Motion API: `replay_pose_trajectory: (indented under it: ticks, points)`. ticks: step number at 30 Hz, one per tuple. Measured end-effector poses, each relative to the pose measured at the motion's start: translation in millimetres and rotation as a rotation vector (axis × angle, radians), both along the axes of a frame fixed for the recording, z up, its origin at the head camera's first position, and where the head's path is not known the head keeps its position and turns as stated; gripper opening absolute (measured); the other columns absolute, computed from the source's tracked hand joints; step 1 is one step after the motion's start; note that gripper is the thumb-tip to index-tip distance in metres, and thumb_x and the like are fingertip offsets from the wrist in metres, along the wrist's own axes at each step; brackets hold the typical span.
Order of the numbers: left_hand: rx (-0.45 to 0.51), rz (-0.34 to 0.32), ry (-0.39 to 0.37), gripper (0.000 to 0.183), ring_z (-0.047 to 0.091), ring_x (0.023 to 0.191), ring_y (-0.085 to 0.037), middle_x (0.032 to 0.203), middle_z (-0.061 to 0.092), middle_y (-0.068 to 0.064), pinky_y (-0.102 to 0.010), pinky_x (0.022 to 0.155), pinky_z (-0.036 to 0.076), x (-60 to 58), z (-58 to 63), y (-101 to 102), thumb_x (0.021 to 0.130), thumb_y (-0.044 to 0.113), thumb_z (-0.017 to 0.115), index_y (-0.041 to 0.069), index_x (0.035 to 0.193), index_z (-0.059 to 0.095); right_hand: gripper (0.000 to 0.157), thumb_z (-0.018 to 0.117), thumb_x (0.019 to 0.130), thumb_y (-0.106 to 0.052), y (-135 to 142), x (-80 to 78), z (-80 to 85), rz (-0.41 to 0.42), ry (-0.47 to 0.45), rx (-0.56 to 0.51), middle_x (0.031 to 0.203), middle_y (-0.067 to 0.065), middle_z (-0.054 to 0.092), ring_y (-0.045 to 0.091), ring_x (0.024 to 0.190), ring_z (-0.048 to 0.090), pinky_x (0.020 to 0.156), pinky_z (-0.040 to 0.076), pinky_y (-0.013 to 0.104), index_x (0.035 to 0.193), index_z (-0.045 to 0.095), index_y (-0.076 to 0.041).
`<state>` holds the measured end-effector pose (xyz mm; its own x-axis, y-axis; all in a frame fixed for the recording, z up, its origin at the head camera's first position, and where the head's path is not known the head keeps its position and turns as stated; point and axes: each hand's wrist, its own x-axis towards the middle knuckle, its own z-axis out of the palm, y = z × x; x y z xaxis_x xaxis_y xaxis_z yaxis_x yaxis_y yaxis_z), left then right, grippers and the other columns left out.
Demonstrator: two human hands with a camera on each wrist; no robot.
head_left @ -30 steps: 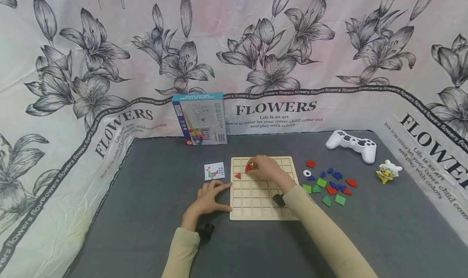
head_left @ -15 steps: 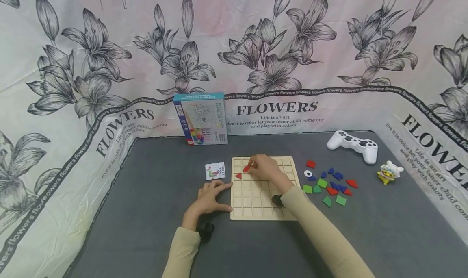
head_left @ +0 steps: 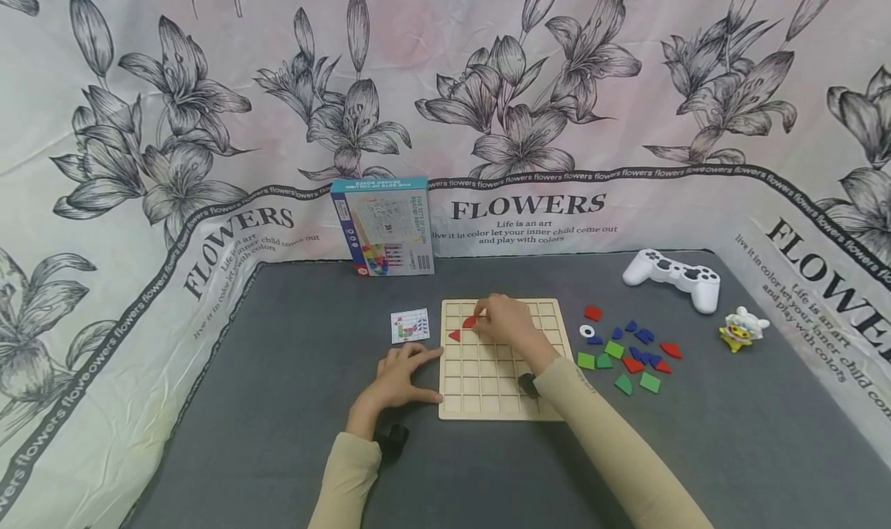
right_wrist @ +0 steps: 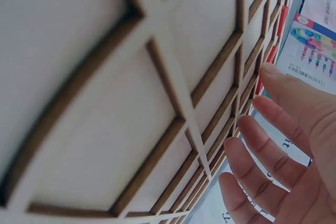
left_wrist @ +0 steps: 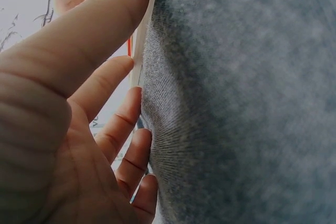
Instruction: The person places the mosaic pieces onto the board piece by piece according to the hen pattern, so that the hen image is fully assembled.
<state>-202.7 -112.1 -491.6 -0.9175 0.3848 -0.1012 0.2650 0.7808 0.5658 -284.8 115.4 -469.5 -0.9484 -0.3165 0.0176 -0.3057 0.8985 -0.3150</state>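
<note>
A pale wooden grid board lies on the grey cloth. My right hand reaches over its upper part and pinches a red piece with a curved edge, set in a cell near the top left. In the right wrist view the thumb's tip meets the red edge, with the other fingers spread beside it. Just below and left sits a red triangle on the board. My left hand rests at the board's left edge, thumb and fingers extended against it. A small printed pattern card lies beyond that hand.
Loose red, green and blue pieces are scattered right of the board, near a white ring. Farther right are a white game controller and a small yellow-and-white figurine. A printed box stands at the back against the floral cloth.
The right hand and its red piece have shifted slightly left on the board, nearer the red triangle's column, then stayed there. The left hand has held its place.
</note>
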Motion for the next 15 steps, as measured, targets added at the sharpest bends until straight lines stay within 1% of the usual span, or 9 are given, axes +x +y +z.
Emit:
replay_pose_trajectory:
  ticks: [4,8,12,15]
  points:
    - [0.009,-0.006,0.002,0.078,0.034,0.110,-0.027,0.125,0.044,-0.004,-0.054,0.094,0.024,0.9,0.6,0,0.067,0.044,0.079,0.026,0.137,0.048,0.023,0.067,0.084,-0.026,6,3.9,5.0,0.004,-0.024,-0.011,0.087,0.003,0.063,0.014,0.070,0.057,0.054,0.044,0.027,0.104,0.070,-0.015]
    - [0.023,-0.005,-0.001,0.078,0.034,0.110,-0.027,0.124,0.044,-0.004,-0.054,0.095,0.023,1.6,1.2,0,0.068,0.044,0.079,0.026,0.137,0.048,0.022,0.065,0.085,-0.023,15,8.5,9.1,-0.007,-0.056,-0.024,0.090,0.003,0.063,0.016,0.075,0.058,0.058,0.045,0.030,0.106,0.069,-0.016]
    - [0.032,-0.011,-0.002,0.079,0.033,0.110,-0.028,0.125,0.043,-0.004,-0.055,0.096,0.022,1.7,1.5,-1,0.068,0.043,0.079,0.026,0.137,0.047,0.021,0.064,0.086,-0.023,28,13.5,10.9,-0.026,-0.063,-0.037,0.092,0.004,0.063,0.017,0.079,0.059,0.063,0.046,0.033,0.105,0.069,-0.016]
    - [0.032,-0.014,0.002,0.079,0.033,0.110,-0.028,0.125,0.043,-0.005,-0.055,0.095,0.023,1.2,1.3,-1,0.068,0.043,0.079,0.025,0.137,0.047,0.022,0.064,0.086,-0.023,40,16.1,11.3,-0.034,-0.055,-0.047,0.094,0.006,0.063,0.020,0.080,0.060,0.064,0.047,0.035,0.106,0.069,-0.015]
